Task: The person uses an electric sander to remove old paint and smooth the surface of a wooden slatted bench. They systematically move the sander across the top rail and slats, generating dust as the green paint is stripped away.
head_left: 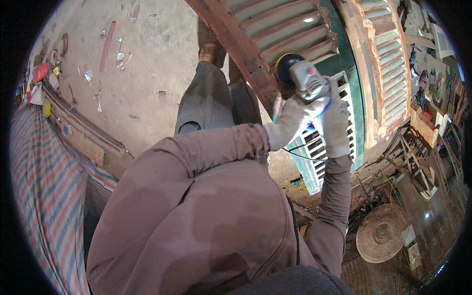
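Holding the grinder (310, 81), left grip (289, 124) and right grip (337, 120) closed, I have its disc (285, 69) at the shutter edge (258, 76).

Facing a shutter (290, 27), with a grinder (309, 81) at its edge, a second shutter (388, 64) right, a cloth (46, 196) far left.

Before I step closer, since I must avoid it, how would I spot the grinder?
Find the reddish slatted shutter at top centre. Near the lower end of its left rail, the right gloved hand grips the grinder. Its silvery body and dark, yellow-edged disc set it apart from the shutter.
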